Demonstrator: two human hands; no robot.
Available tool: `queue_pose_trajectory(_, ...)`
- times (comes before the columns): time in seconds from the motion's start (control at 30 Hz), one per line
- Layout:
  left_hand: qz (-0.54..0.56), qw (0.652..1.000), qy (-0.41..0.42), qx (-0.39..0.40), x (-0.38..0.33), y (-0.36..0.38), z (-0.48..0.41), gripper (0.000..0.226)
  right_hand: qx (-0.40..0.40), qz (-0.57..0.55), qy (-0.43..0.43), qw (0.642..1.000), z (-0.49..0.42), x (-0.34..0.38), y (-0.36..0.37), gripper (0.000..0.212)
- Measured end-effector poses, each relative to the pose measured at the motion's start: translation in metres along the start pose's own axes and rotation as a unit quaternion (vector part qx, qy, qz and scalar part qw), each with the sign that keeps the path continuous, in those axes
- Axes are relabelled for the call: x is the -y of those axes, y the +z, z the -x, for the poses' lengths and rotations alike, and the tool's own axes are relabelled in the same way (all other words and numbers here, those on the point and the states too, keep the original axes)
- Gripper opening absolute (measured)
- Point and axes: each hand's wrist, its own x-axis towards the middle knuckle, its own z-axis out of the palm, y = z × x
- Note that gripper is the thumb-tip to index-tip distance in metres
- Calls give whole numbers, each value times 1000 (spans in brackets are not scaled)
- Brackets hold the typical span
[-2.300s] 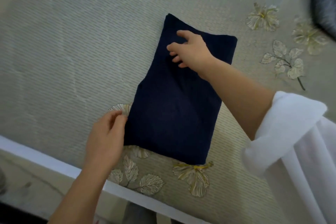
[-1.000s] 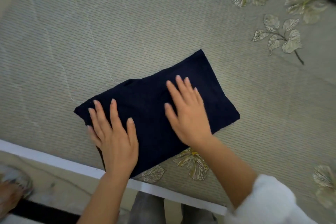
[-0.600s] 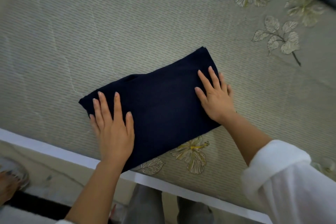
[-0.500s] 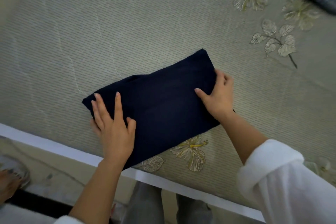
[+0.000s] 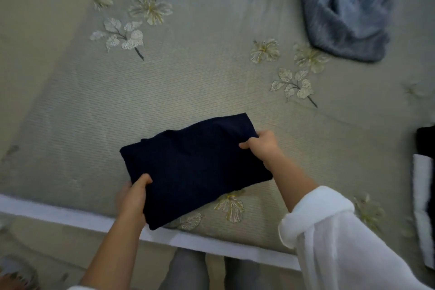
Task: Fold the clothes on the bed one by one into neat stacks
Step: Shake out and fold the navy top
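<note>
**Floral bedspread, folded navy bundle in both hands**

On the pale floral bed cover [image 5: 188, 77] lies the navy bundle [image 5: 195, 167]. The left hand [image 5: 133, 198] pinches its near-left corner, thumb on top. The right hand [image 5: 263, 146] grips its far-right end. I'd lift both ends level so the folds hold. Beyond the bundle, a grey-blue garment [image 5: 346, 12] waits, crumpled.

Grey-green bedspread [image 5: 188, 77] with embroidered flowers, white bed edge [image 5: 70, 215], beige floor [image 5: 58, 249] below

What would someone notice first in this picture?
Probably the folded dark navy garment near the bed's front edge, gripped at its two ends by the left hand and the right hand. Next, a crumpled blue-grey cloth lies at the far right of the flowered bed cover.
</note>
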Motion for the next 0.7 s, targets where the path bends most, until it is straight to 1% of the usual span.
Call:
queue_pose_trajectory(0.03,-7,1000,16,7,-6,3,11,40,-3,-13,-6,1000,12,-4,-13,19)
queue_pose_trajectory(0.1,-12,999,40,29,-16,7,25,38,-7,-45,-9,999,28,-14,-35,19)
queue_pose_trajectory(0.17,-39,994,76,72,-26,18,47,36,-26,-92,-2,995,52,-27,-70,23)
queue_pose_trajectory(0.27,-88,979,123,135,-39,45,81,31,-61,-144,1,988,86,-51,-125,29)
queue_pose_trajectory(0.33,-131,965,146,175,-43,70,102,24,-86,-179,1,980,109,-70,-160,25)
queue_pose_trajectory(0.4,-176,946,175,207,-43,100,124,19,-110,-211,-3,971,129,-90,-193,23)
queue_pose_trajectory(0.53,-242,904,222,273,-35,169,174,20,-162,-275,-2,948,160,-138,-254,24)
queue_pose_trajectory(0.63,-297,858,264,324,-16,226,217,17,-197,-321,4,926,176,-180,-299,26)
queue_pose_trajectory(0.7,-326,825,287,361,1,266,248,20,-216,-346,11,913,184,-208,-330,26)
